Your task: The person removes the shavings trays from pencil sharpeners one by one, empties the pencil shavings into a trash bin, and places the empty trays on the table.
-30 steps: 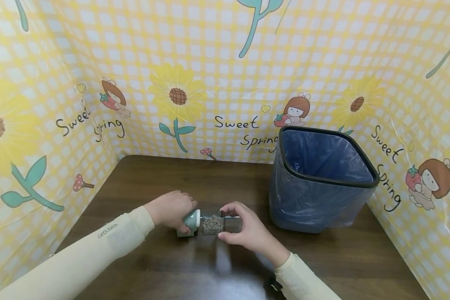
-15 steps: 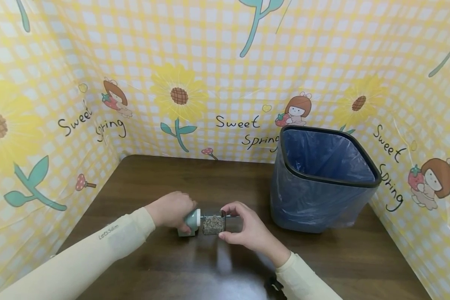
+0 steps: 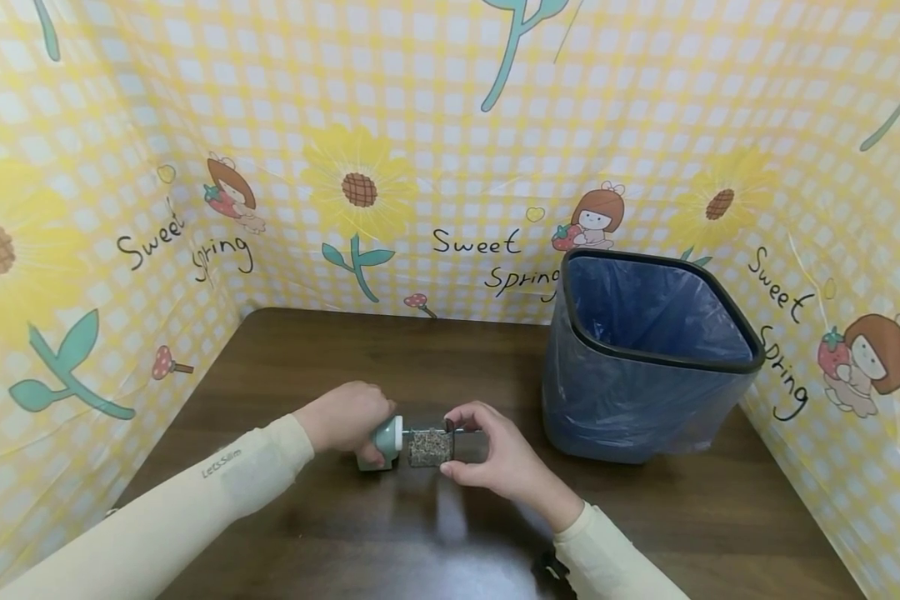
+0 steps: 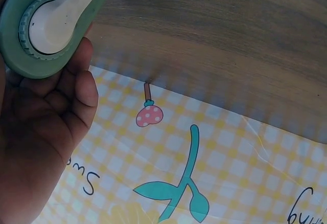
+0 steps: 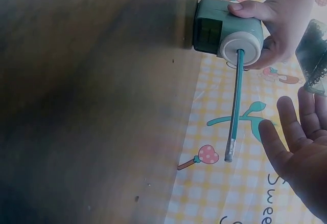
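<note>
My left hand grips a green pencil sharpener near the middle of the table. Its white crank shows in the left wrist view. From the sharpener's white round front, a teal pencil sticks out, eraser end free, in the right wrist view. Just right of the sharpener, my right hand holds a clear, smoky drawer full of pencil shavings between thumb and fingers. The drawer is out of the sharpener, whose square slot is visible. Part of the left hand's fingers is hidden behind the sharpener.
A bin with a blue liner and black rim stands at the right of the brown wooden table. Yellow checked sheeting walls in the back and both sides. A small black object lies by the right sleeve.
</note>
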{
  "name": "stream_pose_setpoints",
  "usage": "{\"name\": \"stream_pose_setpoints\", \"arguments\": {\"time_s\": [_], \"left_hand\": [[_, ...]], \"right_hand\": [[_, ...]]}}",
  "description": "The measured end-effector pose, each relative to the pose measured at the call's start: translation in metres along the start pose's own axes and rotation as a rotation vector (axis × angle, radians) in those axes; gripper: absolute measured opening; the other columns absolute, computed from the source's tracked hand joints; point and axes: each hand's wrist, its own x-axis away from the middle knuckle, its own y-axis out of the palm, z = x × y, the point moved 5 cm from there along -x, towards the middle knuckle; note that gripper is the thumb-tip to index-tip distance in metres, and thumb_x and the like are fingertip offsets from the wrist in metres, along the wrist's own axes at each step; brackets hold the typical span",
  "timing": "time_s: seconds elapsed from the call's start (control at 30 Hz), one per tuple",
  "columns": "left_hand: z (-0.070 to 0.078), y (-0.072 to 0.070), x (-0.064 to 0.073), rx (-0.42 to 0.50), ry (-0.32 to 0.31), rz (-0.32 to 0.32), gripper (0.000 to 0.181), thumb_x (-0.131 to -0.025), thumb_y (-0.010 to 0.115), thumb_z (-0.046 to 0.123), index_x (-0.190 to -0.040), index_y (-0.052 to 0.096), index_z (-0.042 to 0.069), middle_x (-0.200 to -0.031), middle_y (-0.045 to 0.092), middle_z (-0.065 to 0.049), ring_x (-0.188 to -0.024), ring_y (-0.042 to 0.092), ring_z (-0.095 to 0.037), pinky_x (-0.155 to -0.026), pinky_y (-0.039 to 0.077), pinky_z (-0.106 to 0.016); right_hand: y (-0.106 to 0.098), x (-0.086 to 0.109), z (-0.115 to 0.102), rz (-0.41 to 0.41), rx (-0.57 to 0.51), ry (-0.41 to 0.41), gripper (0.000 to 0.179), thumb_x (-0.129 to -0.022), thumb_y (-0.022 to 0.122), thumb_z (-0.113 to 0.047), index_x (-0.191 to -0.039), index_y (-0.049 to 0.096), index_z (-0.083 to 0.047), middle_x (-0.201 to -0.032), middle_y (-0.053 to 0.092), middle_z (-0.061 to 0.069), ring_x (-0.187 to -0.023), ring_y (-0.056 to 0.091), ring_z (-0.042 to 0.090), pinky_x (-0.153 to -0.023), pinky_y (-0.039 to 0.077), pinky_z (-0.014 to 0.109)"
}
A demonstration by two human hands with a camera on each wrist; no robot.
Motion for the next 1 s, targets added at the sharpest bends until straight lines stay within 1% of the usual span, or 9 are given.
{"name": "stream_pose_setpoints", "arguments": {"time_s": [0.13,0.23,0.37,0.47,0.53,0.63,0.87,1.0], "left_hand": [[-0.0010,0.0021,-0.0002,0.002,-0.002,-0.002,0.052,-0.066,0.091,0.055,-0.090,0.071,0.014,-0.078,0.068,0.007,-0.071,0.060,-0.012,-0.070,0.055,-0.032],[-0.0005,0.0024,-0.0003,0.005,-0.009,-0.005,0.053,-0.066,0.091,0.056,-0.091,0.071,0.014,-0.078,0.068,0.007,-0.071,0.060,-0.012,-0.071,0.055,-0.033],[0.0007,0.0014,0.0003,-0.006,-0.010,-0.002,0.053,-0.066,0.090,0.057,-0.091,0.071,0.014,-0.078,0.068,0.007,-0.071,0.060,-0.012,-0.071,0.056,-0.033],[0.0011,0.0001,0.0008,-0.012,-0.005,0.005,0.053,-0.067,0.091,0.056,-0.090,0.071,0.013,-0.077,0.068,0.006,-0.070,0.060,-0.013,-0.071,0.056,-0.033],[0.0017,-0.0006,0.0007,-0.012,-0.002,0.006,0.052,-0.067,0.091,0.055,-0.090,0.071,0.013,-0.077,0.068,0.006,-0.070,0.061,-0.013,-0.071,0.056,-0.034],[0.0013,0.0001,0.0005,-0.014,0.001,0.005,0.053,-0.066,0.091,0.056,-0.090,0.070,0.013,-0.077,0.068,0.005,-0.071,0.061,-0.014,-0.071,0.056,-0.034],[-0.0010,0.0025,0.0002,-0.029,-0.009,-0.003,0.054,-0.067,0.089,0.059,-0.091,0.071,0.014,-0.078,0.068,0.007,-0.072,0.060,-0.013,-0.073,0.056,-0.034],[-0.0005,0.0026,0.0004,-0.039,0.003,0.010,0.054,-0.067,0.089,0.059,-0.090,0.070,0.014,-0.078,0.067,0.006,-0.071,0.060,-0.013,-0.072,0.056,-0.034]], "right_hand": [[-0.0006,-0.0003,0.0002,-0.001,0.002,0.003,0.054,-0.076,0.089,-0.024,-0.122,0.062,-0.022,-0.117,0.064,-0.013,-0.115,0.062,0.029,-0.103,0.047,0.054],[-0.0011,-0.0008,-0.0012,-0.005,0.002,0.002,0.054,-0.076,0.089,-0.023,-0.122,0.062,-0.021,-0.118,0.064,-0.011,-0.115,0.062,0.027,-0.103,0.047,0.055],[-0.0025,-0.0017,-0.0028,-0.011,-0.001,0.001,0.054,-0.076,0.089,-0.022,-0.123,0.062,-0.017,-0.119,0.064,-0.010,-0.115,0.062,0.018,-0.104,0.047,0.054],[-0.0040,-0.0022,-0.0034,-0.010,-0.002,-0.003,0.054,-0.076,0.089,-0.021,-0.123,0.062,-0.017,-0.118,0.064,-0.010,-0.114,0.062,0.013,-0.104,0.048,0.052],[-0.0049,-0.0023,-0.0040,-0.008,-0.001,-0.002,0.054,-0.076,0.089,-0.021,-0.122,0.062,-0.019,-0.118,0.063,-0.011,-0.113,0.062,0.012,-0.104,0.049,0.051],[-0.0058,-0.0022,-0.0050,-0.009,-0.007,-0.002,0.054,-0.076,0.089,-0.021,-0.122,0.062,-0.021,-0.118,0.063,-0.011,-0.113,0.062,0.012,-0.104,0.048,0.052],[-0.0069,-0.0021,-0.0064,-0.015,-0.020,-0.005,0.053,-0.077,0.088,-0.020,-0.123,0.061,-0.018,-0.119,0.063,-0.009,-0.113,0.063,0.014,-0.104,0.048,0.053],[-0.0072,-0.0015,-0.0052,-0.015,-0.027,-0.002,0.053,-0.077,0.088,-0.019,-0.123,0.062,-0.017,-0.119,0.063,-0.009,-0.113,0.063,0.015,-0.105,0.048,0.052]]}}
